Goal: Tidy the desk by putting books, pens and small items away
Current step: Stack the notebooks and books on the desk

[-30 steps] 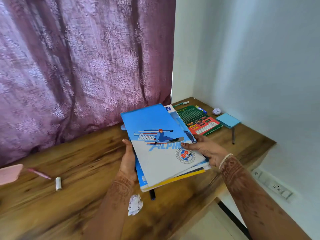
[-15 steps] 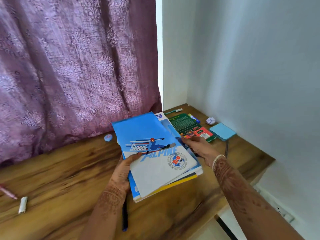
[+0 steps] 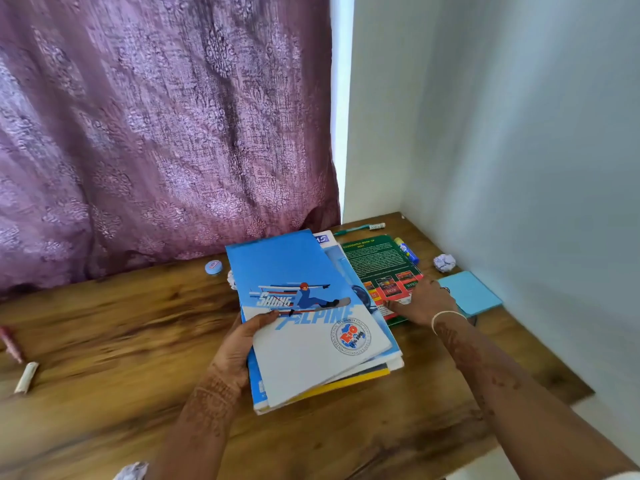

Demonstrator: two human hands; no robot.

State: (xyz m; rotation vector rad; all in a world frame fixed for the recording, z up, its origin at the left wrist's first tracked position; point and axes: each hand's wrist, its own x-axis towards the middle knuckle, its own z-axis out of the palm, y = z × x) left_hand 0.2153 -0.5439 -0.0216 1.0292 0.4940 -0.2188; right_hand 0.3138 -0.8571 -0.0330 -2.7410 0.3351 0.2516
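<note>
Centre frame, the left hand (image 3: pixel 242 344) grips a stack of blue-and-white paper notebooks (image 3: pixel 311 320), hiding its lower covers. The right hand (image 3: pixel 420 301) lies flat, fingers spread, on the green hardback book (image 3: pixel 377 261), covering its corner.

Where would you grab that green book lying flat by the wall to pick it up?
Probably by its near edge, coming from the front. The green book lies flat on the desk, the book stack covers its left side, and a glue stick crowds its right. The right hand already rests on that near end.
</note>
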